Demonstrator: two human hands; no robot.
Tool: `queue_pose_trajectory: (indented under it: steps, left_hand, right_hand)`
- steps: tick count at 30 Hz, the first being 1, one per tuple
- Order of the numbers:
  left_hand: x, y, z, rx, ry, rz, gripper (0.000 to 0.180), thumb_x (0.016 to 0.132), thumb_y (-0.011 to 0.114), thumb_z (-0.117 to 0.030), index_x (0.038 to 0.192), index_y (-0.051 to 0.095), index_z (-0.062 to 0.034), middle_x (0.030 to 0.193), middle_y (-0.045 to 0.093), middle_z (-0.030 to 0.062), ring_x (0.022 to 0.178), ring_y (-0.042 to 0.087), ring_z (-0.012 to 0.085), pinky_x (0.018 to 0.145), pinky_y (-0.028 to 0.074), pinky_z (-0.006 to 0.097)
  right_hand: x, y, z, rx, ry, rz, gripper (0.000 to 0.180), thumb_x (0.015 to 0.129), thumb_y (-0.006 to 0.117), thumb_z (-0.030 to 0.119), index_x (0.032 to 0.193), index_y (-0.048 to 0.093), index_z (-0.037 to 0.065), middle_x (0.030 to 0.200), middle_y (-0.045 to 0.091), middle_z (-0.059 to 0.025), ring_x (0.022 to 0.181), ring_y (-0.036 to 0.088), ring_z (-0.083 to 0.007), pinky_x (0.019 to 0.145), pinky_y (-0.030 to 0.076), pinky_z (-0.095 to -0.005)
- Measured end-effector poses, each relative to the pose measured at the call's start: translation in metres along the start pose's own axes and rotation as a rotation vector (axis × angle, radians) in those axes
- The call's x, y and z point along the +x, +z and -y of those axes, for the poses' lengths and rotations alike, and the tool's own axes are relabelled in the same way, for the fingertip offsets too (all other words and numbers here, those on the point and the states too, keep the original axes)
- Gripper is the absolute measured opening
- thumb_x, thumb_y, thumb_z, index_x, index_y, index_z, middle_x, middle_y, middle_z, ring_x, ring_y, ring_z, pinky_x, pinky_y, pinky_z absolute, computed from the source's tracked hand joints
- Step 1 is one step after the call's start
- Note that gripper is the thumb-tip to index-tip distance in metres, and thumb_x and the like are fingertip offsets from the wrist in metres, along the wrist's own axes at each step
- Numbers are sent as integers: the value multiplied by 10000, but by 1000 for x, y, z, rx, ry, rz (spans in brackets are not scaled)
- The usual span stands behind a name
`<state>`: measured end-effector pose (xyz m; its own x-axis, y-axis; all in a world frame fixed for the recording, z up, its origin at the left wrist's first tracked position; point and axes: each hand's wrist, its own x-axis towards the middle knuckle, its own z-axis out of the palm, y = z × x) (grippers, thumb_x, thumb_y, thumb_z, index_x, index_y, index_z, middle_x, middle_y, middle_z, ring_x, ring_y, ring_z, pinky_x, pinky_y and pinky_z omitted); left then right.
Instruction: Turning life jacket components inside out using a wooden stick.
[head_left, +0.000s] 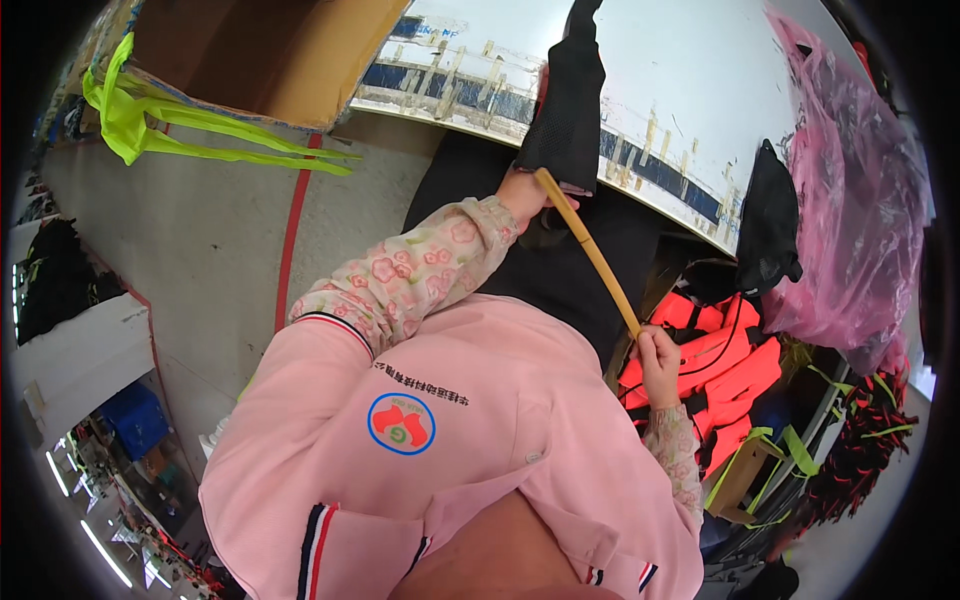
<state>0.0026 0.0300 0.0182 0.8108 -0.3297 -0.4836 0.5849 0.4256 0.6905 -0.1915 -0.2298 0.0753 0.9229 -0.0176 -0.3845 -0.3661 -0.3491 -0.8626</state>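
A long black fabric piece, narrow at its far end and wider toward me, hangs over the table's near edge. My left hand is closed on its near end, with the fingers partly hidden beneath the cloth. My right hand grips the lower end of a slim, slightly curved bamboo stick. The stick slants up to the left, and its top end is at my left hand, by the edge of the black fabric. Whether it touches the hand, I cannot tell.
The white table has a worn, taped front edge. Pink plastic sheeting and a black pouch-like item lie at its right. Orange-red padded pieces are piled beside my right hand. A cardboard box with yellow-green straps stands left.
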Motion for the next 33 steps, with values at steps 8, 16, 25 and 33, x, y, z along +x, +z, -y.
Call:
queue_pose_trajectory:
  steps: [8,16,25,33]
  left_hand:
    - [8,9,12,37,50,-136,297,924,430,-227,985,521,49,864,613,162,682,645,290,588,548,352]
    - [7,7,11,14,98,-15,270,924,416,-202,988,550,24,853,632,141,717,647,245,600,537,306]
    - [9,15,20,71,213,20,295,909,446,-240,957,567,25,828,640,127,686,640,223,511,515,288]
    - [7,14,21,266,179,-76,269,894,443,-201,898,575,33,733,636,128,425,532,169,376,422,260]
  right_hand:
    - [-17,10,-2,84,118,-60,175,919,467,135,831,560,16,584,496,24,513,412,-28,480,325,-179]
    - [-29,-6,-21,17,120,-94,163,914,475,123,835,560,8,591,488,26,512,444,-38,480,358,-184]
    - [4,36,39,44,144,-10,135,907,473,92,985,563,28,585,473,31,518,448,-31,494,359,-180]
    - [43,54,74,-177,62,-92,183,912,464,112,1012,564,-4,576,475,2,472,450,-47,446,362,-205]
